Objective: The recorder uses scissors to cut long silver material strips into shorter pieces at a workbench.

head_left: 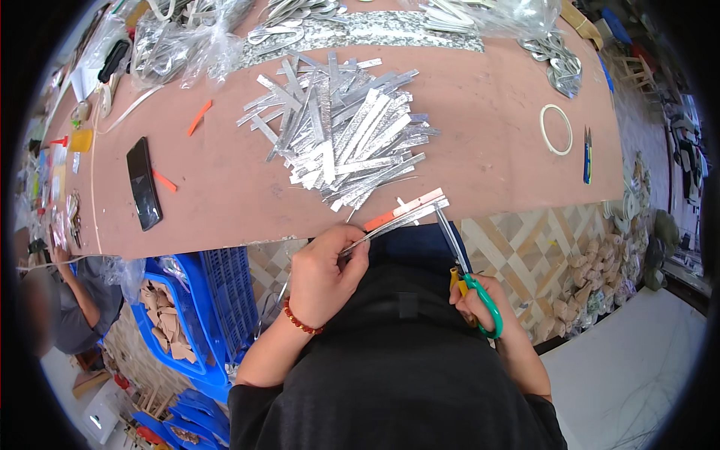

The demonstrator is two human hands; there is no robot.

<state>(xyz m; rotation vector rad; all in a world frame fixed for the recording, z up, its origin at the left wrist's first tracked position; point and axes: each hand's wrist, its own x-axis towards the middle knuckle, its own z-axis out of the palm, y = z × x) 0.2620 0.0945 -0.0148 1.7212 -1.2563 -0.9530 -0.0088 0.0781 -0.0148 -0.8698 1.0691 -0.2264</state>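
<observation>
My left hand (324, 271), with a red beaded bracelet at the wrist, pinches a few thin silver strips (411, 215) together with an orange strip (379, 220). They slant up to the right over the table's front edge. In my right hand (486, 294) are scissors (454, 244) with green and yellow handles. The blades point up, and their tips meet the strips near the far end; I cannot tell whether they are parted. Beyond my hands, a loose pile of silver strips (360, 135) lies on the brown-covered table (487, 127).
A black phone (144, 184) and orange scraps (200, 118) lie left of the pile. To the right are a pale ring (556, 130) and small blue-handled snips (587, 156). Blue crates (229, 300) stand below the table's left side. Another person (84, 300) sits at far left.
</observation>
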